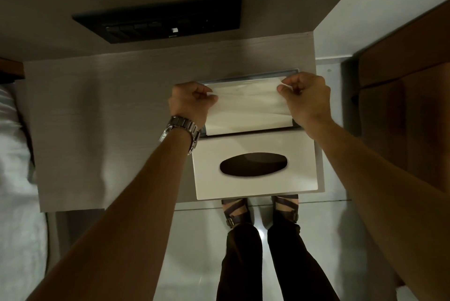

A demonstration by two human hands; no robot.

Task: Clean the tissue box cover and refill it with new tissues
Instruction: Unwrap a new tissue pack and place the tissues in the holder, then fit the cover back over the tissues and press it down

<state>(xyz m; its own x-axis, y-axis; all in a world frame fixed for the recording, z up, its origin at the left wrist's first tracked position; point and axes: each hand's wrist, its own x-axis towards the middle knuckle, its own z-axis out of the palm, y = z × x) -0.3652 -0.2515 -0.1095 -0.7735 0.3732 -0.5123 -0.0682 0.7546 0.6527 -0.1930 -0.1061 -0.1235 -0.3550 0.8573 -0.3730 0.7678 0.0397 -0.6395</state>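
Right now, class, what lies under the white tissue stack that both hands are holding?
Under the white tissue stack a shallow silver metal tray shows along its far rim and near corners. The tray's floor is covered by the tissues, pinched by left hand and right hand.

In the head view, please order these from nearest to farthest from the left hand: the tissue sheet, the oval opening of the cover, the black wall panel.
1. The tissue sheet: pinched by the left hand at its left end.
2. The oval opening: in the white cover, toward the person.
3. The black wall panel: on the wall, beyond the table.
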